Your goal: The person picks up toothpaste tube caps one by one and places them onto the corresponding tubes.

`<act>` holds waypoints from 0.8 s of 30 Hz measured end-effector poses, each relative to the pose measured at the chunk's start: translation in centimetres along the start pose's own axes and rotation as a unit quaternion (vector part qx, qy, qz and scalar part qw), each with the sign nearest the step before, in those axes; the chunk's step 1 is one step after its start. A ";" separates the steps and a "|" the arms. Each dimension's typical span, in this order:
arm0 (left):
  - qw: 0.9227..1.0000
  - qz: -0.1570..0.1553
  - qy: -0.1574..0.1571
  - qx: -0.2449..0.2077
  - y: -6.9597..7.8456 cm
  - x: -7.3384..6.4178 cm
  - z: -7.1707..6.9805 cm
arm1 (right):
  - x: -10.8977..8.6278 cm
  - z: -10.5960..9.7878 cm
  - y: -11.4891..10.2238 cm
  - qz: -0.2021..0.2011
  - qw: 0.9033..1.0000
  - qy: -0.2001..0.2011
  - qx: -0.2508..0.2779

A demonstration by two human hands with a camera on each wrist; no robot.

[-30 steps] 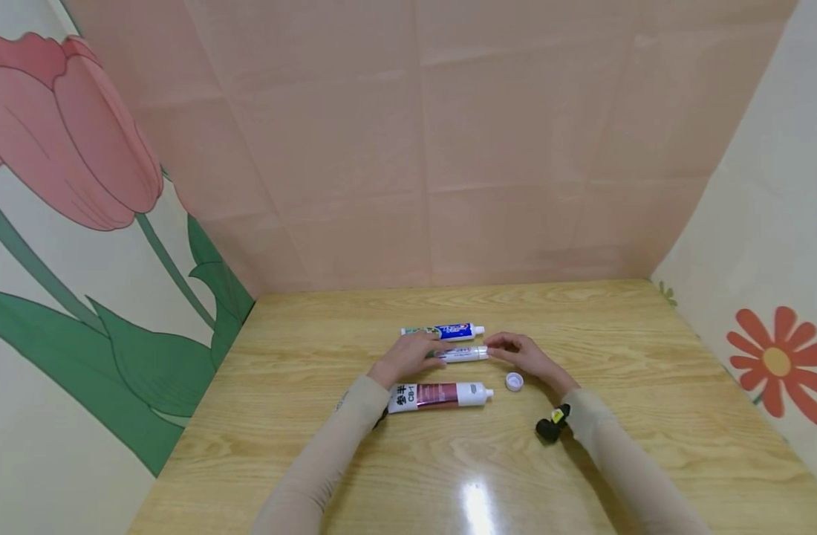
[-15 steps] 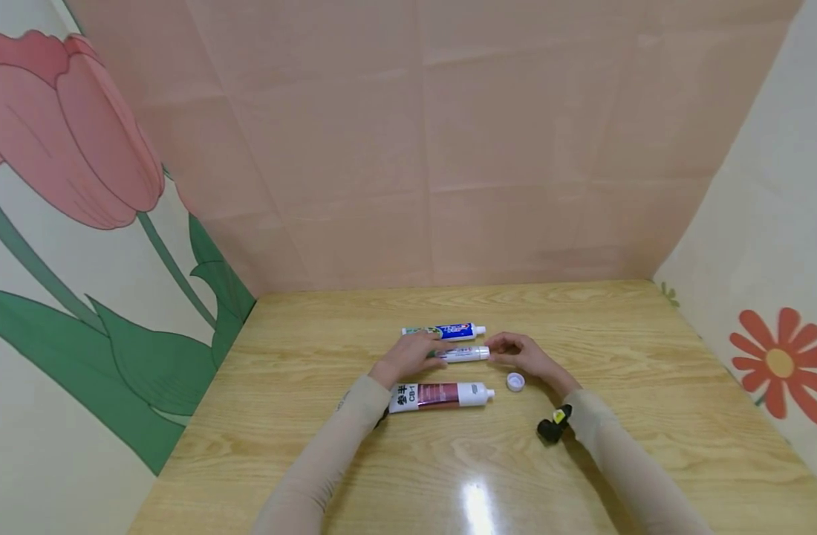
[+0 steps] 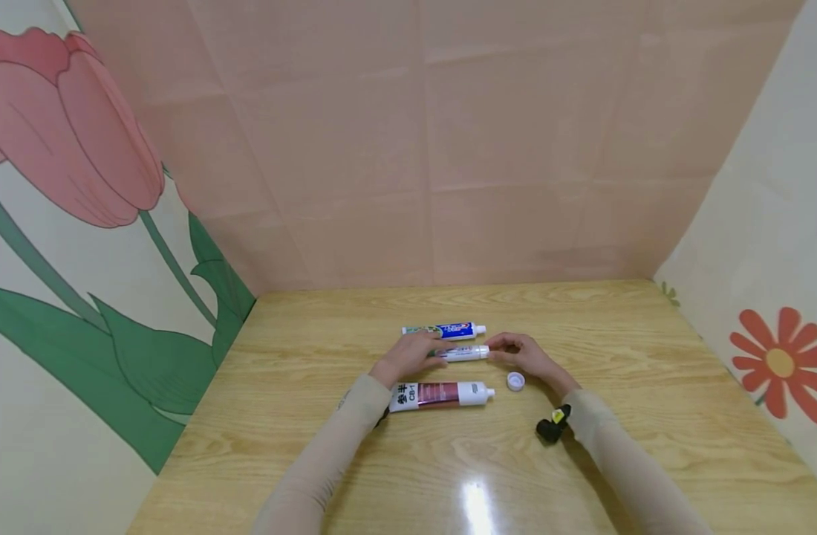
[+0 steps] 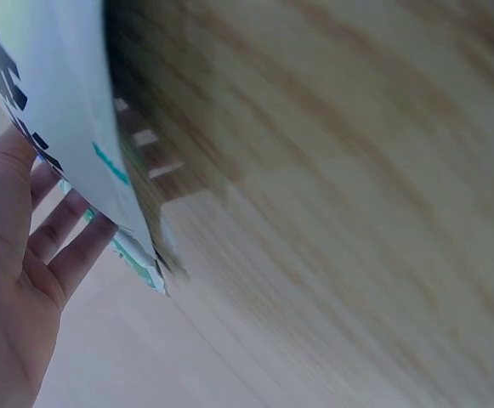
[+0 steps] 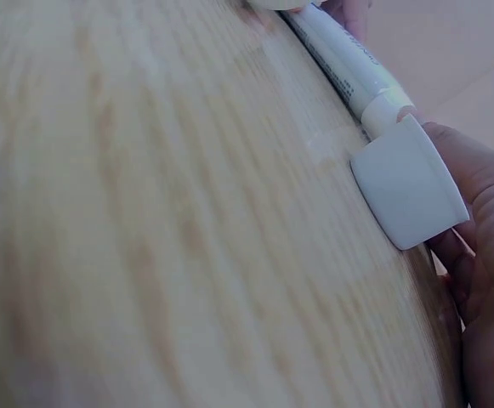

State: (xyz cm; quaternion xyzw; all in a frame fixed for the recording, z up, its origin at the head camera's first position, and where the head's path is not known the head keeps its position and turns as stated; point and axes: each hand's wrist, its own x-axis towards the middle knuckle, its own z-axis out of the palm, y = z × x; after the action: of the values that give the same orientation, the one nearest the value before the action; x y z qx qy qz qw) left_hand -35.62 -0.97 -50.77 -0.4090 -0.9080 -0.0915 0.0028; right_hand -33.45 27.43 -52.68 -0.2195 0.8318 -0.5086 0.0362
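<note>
A slim white toothpaste tube (image 3: 463, 354) lies on the table, its capped end to the right. My left hand (image 3: 414, 355) grips its left part from above, hiding that end. At the other end my right hand (image 3: 525, 354) pinches the tube's white cap (image 5: 383, 115) between thumb and fingers; the contact is partly hidden. Nearer me lies a larger white and maroon toothpaste tube (image 3: 440, 395), its nozzle bare. A loose white cap (image 3: 515, 381) sits beside my right hand and looms large in the right wrist view.
Behind the slim tube lies a blue and green toothpaste tube (image 3: 448, 331) with a white cap. The wooden table (image 3: 315, 319) ends at a pink cloth backdrop (image 3: 422, 148). A black wrist camera (image 3: 552, 427) hangs below my right wrist.
Both hands keep almost the same places on the slim tube. The right fingers shift only slightly at its capped end; the other tubes and the loose cap stay put.
</note>
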 end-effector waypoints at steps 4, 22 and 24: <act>1.000 -0.001 0.000 0.003 -0.1 0.0 0.1 | -0.1 -0.1 -0.5 0.012 1.000 0.001 -0.014; 1.000 -0.003 0.002 0.005 0.0 0.0 0.0 | 0.5 0.1 2.0 -0.001 1.000 -0.001 0.025; 1.000 -0.003 0.002 0.006 0.0 0.0 0.1 | 0.5 0.0 1.9 -0.009 1.000 -0.002 0.023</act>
State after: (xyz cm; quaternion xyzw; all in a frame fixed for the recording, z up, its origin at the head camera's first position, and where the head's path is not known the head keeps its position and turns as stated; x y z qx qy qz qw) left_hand -35.66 -0.95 -50.86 -0.4061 -0.9096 -0.0869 0.0069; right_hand -34.47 27.95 -54.28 -0.2267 0.8177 -0.5277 0.0384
